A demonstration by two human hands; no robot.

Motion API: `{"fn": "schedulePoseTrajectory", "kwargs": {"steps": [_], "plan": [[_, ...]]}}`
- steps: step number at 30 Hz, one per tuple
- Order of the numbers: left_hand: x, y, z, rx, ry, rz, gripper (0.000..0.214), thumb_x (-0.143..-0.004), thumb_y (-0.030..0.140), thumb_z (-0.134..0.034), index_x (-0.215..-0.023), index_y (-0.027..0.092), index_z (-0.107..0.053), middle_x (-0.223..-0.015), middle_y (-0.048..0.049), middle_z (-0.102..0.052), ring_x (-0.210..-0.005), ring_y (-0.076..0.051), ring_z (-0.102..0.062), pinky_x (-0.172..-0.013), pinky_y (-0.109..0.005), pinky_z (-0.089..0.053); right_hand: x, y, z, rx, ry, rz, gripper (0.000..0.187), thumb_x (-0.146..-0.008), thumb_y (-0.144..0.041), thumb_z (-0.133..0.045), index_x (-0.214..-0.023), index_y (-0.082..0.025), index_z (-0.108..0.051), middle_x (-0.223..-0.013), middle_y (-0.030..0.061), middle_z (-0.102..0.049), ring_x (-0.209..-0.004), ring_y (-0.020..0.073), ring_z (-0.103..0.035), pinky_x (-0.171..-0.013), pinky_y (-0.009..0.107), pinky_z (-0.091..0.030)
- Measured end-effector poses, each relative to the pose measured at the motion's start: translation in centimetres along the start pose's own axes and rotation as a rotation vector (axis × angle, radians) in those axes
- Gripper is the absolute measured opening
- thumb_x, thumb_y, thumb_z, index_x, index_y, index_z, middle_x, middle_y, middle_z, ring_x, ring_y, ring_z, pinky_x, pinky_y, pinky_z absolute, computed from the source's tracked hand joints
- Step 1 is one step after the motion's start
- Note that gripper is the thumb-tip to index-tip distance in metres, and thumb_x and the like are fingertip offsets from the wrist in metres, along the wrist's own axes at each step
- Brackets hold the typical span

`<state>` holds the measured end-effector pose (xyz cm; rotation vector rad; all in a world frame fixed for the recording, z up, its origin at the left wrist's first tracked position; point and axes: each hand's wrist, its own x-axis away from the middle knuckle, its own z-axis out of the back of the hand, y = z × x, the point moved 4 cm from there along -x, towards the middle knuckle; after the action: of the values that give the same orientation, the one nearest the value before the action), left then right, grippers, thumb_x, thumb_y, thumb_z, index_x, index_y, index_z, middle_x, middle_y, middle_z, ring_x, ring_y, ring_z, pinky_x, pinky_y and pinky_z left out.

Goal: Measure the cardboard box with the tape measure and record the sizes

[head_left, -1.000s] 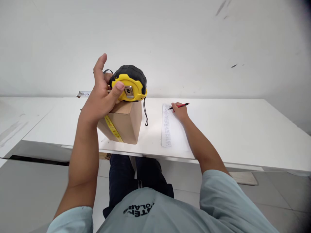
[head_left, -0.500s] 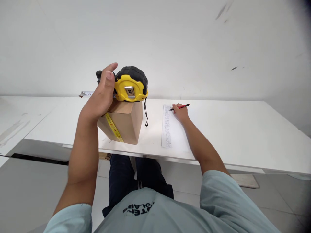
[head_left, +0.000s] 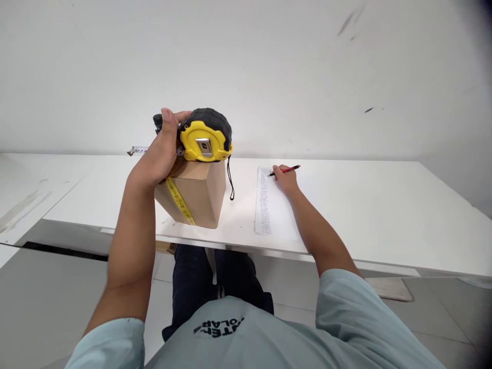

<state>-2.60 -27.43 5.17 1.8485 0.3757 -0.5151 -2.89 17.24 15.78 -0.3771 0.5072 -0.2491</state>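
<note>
A brown cardboard box (head_left: 198,197) stands on the white table (head_left: 365,205). On top of it rests a yellow and black tape measure (head_left: 205,136), and my left hand (head_left: 159,154) is wrapped round its left side, fingers closed on it. A yellow tape strip (head_left: 180,201) runs down the box's front left face. A black wrist strap (head_left: 230,179) hangs from the tape measure. My right hand (head_left: 286,179) holds a red pen (head_left: 285,169) with its tip on a sheet of paper (head_left: 267,202) covered in writing.
The tape's end (head_left: 137,150) sticks out behind my left hand near the wall. A second table surface (head_left: 23,195) lies to the left with a gap between. My legs show under the table's front edge.
My left hand's raised fingers have closed down over the left side of the tape measure. My right hand and the pen have stayed in place.
</note>
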Motion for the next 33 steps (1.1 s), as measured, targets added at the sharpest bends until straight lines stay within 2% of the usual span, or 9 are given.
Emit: {"fn": "schedulePoseTrajectory", "kwargs": {"steps": [3,5,8,15,22,27,33], "plan": [[0.0,0.7,-0.6,0.243,-0.082,-0.012,0.104,-0.091,0.086,-0.001,-0.136,0.018,-0.066,-0.135,-0.0124,-0.071,-0.139,-0.031,-0.060,-0.121,-0.048,-0.049,0.0,0.0,0.0,-0.004,0.010,0.002,0.039,-0.091,-0.040,-0.063,-0.059,-0.023,-0.049,-0.055,-0.0019,-0.051,-0.063,0.0141,-0.046,-0.068,0.030,-0.043],[0.0,1.0,-0.6,0.253,-0.087,-0.016,0.101,-0.093,0.086,-0.004,-0.124,0.017,-0.071,-0.131,-0.0132,-0.071,-0.141,-0.033,-0.057,-0.123,-0.048,-0.046,-0.1,0.1,0.0,-0.005,0.023,0.001,0.040,-0.090,-0.039,-0.064,-0.058,-0.023,-0.047,-0.054,-0.0020,-0.050,-0.062,0.0141,-0.046,-0.067,0.030,-0.043],[0.1,0.9,-0.5,0.245,-0.099,0.005,0.092,-0.095,0.085,-0.011,-0.117,0.020,-0.072,-0.128,-0.0120,-0.071,-0.141,-0.034,-0.056,-0.122,-0.049,-0.047,-0.2,0.3,0.0,-0.009,0.040,0.003,0.041,-0.091,-0.039,-0.063,-0.058,-0.024,-0.045,-0.054,-0.0019,-0.050,-0.062,0.0142,-0.047,-0.067,0.030,-0.042],[0.1,0.5,-0.2,0.228,-0.141,0.031,0.081,-0.103,0.081,-0.017,-0.126,0.023,-0.069,-0.126,-0.0093,-0.072,-0.142,-0.033,-0.057,-0.119,-0.048,-0.050,-0.3,0.6,0.1,-0.002,0.050,-0.008,0.041,-0.090,-0.039,-0.065,-0.059,-0.024,-0.043,-0.052,-0.0033,-0.047,-0.060,0.0134,-0.044,-0.065,0.030,-0.041],[0.3,0.5,-0.1,0.148,-0.115,-0.002,0.073,-0.106,0.076,-0.021,-0.140,0.026,-0.062,-0.127,-0.0085,-0.071,-0.142,-0.033,-0.058,-0.115,-0.047,-0.054,-0.1,0.4,0.0,0.001,0.054,-0.006,0.038,-0.091,-0.039,-0.062,-0.059,-0.024,-0.047,-0.055,-0.0016,-0.052,-0.064,0.0151,-0.049,-0.069,0.031,-0.042],[0.2,0.2,0.2,0.108,-0.095,-0.019,0.075,-0.103,0.080,-0.024,-0.143,0.029,-0.062,-0.127,-0.0087,-0.070,-0.144,-0.036,-0.057,-0.117,-0.054,-0.050,-0.1,0.6,0.0,-0.002,0.067,-0.018,0.037,-0.091,-0.037,-0.060,-0.060,-0.025,-0.044,-0.053,-0.0020,-0.050,-0.063,0.0155,-0.046,-0.067,0.032,-0.041],[0.3,0.2,0.2,0.124,-0.128,-0.021,0.078,-0.103,0.079,-0.021,-0.146,0.027,-0.061,-0.123,-0.0097,-0.073,-0.139,-0.035,-0.060,-0.117,-0.052,-0.050,-0.5,1.1,-0.3,-0.004,0.055,0.027,0.041,-0.089,-0.047,-0.061,-0.060,-0.025,-0.042,-0.054,-0.0020,-0.050,-0.064,0.0158,-0.048,-0.069,0.032,-0.042]]}}
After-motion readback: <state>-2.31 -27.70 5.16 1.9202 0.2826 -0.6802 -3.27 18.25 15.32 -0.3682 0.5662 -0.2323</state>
